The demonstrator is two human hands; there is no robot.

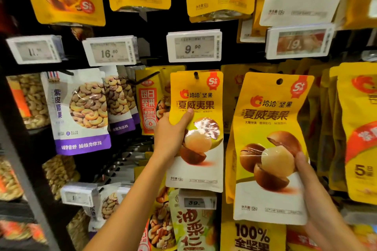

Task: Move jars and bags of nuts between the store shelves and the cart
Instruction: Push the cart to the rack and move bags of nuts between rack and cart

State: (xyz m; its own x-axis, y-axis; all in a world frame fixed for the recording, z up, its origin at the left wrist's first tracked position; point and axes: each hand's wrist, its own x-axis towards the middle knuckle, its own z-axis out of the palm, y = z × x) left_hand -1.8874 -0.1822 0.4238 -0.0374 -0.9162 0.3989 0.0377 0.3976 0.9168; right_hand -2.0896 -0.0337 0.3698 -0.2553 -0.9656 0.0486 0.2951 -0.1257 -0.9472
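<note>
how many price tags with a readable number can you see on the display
5: four in the upper row, reading 11, 16.50, 9.90 and 19, and one lower down reading 39. A sixth tag at lower left is too blurred to read.

A: Where does the single head view look from?

B: From the person's head, facing straight at a wall of hanging nut bags, angled slightly down along both forearms.

A: How near is it?

B: Close. The macadamia bag (195, 128) on its peg and the price tag reading 9.90 (193, 46) fill the centre, legible. Wide-angle bending curves the frame edges.

A: Any second view sharing the scene?

B: Only this one.
</note>
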